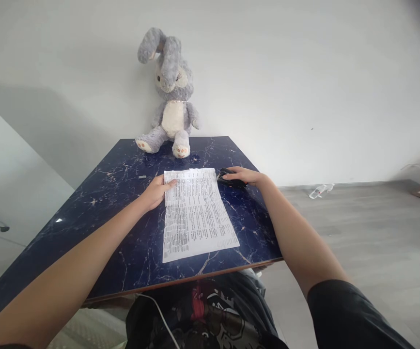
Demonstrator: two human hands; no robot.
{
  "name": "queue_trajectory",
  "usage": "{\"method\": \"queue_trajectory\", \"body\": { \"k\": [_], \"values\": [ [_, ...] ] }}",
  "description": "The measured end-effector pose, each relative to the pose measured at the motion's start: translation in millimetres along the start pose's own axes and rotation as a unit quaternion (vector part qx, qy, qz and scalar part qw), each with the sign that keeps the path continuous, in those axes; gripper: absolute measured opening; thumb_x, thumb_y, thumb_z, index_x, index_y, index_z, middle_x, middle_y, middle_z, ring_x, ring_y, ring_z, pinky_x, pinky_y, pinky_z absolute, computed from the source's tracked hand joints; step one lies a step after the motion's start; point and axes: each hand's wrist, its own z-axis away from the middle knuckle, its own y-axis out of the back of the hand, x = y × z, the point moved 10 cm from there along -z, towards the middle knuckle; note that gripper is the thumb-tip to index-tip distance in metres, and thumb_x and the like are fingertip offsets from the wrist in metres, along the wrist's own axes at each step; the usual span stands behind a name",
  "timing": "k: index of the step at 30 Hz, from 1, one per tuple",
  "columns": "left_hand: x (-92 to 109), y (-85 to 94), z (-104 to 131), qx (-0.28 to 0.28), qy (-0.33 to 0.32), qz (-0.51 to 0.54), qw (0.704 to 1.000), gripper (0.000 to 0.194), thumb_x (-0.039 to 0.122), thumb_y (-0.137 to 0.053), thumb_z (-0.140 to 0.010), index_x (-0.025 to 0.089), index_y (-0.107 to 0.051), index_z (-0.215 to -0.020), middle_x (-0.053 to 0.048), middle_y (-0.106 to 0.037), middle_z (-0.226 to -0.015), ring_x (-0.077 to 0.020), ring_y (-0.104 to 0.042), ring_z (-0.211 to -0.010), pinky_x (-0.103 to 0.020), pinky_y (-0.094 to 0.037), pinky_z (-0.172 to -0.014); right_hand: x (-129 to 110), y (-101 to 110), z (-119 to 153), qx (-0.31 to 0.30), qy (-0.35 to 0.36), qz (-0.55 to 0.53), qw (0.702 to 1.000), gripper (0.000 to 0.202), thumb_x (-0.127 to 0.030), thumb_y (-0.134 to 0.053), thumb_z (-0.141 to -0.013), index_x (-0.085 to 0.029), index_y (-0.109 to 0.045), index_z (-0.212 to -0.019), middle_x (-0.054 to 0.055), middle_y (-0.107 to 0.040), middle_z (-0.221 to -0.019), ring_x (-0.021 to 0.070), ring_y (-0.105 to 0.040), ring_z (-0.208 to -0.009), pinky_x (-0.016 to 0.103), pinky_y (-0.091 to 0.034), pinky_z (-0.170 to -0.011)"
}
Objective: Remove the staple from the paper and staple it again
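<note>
Some printed paper [197, 213], long axis near-to-far, is pinched by the left hand [155, 192]; a black stapler [234, 183], pointed leftward, is gripped by the right hand [245, 175], the paper lying between both.

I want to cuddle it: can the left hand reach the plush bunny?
Probably yes: nothing seems to block the left hand from the plush bunny, once it releases the printed sheet.

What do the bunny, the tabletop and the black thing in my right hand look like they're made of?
The bunny: plush fabric, soft matte, judging by its fuzzy outline.
The tabletop: glossy, with pale veins and reflections; marble or a marble-look laminate, I can't tell.
The black thing in your right hand: smooth, perhaps plastic or painted metal, given its slight shine.
</note>
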Motion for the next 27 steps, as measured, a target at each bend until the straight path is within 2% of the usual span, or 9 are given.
{"method": "queue_trajectory", "body": {
  "k": [6, 12, 18, 23, 27],
  "values": [
    [-3, 2.9, 0, -0.008, 0.041, 0.059, 0.997, 0.037, 0.031, -0.088, -0.076, 0.018, -0.072, -0.107, -0.013, -0.079, -0.11, -0.0354, -0.075, -0.108, -0.053, -0.061, -0.098, 0, -2, 0, -0.007, 0.001, -0.001, 1.0, 0.053, -0.053, -0.083, -0.086, -0.023, -0.075, -0.128, 0.01, -0.073, -0.129, 0.0349, -0.071, -0.114, 0.047, -0.062, -0.098],
    [-1, 9.5, -2, 0.009, 0.019, 0.1, 0.995, 0.037, 0.029, -0.087, -0.079, 0.02, -0.072, -0.111, -0.01, -0.079, -0.114, -0.0342, -0.074, -0.115, -0.052, -0.06, -0.101, -3, -3, 0, -0.017, 0.006, 0.009, 1.0, 0.054, -0.053, -0.082, -0.087, -0.023, -0.074, -0.132, 0.01, -0.072, -0.132, 0.0342, -0.07, -0.116, 0.045, -0.061, -0.098],
    [3, 9.9, -2, 0.006, 0.002, 0.138, 0.99, 0.031, 0.024, -0.086, -0.081, 0.017, -0.074, -0.108, -0.01, -0.08, -0.112, -0.0329, -0.073, -0.117, -0.047, -0.06, -0.105, -2, -5, 2, -0.062, 0.016, 0.012, 0.998, 0.058, -0.054, -0.081, -0.089, -0.019, -0.07, -0.134, 0.013, -0.072, -0.13, 0.0327, -0.07, -0.114, 0.043, -0.059, -0.1],
    [1, 9.9, -2, 0.011, 0.008, 0.137, 0.99, 0.03, 0.021, -0.085, -0.081, 0.016, -0.074, -0.109, -0.012, -0.08, -0.11, -0.0341, -0.074, -0.116, -0.049, -0.06, -0.104, 4, -12, 8, -0.115, 0.013, -0.013, 0.993, 0.068, -0.06, -0.084, -0.083, -0.011, -0.07, -0.128, 0.017, -0.073, -0.123, 0.0308, -0.073, -0.105, 0.039, -0.062, -0.09],
    [1, 9.9, -3, 0.01, 0.002, 0.132, 0.991, 0.031, 0.02, -0.083, -0.083, 0.015, -0.074, -0.112, -0.013, -0.08, -0.113, -0.0345, -0.073, -0.116, -0.051, -0.059, -0.105, -8, -19, 14, -0.156, 0.053, -0.007, 0.986, 0.072, -0.061, -0.085, -0.082, -0.01, -0.069, -0.131, 0.016, -0.073, -0.124, 0.0294, -0.072, -0.108, 0.036, -0.061, -0.091]
  ]
}}
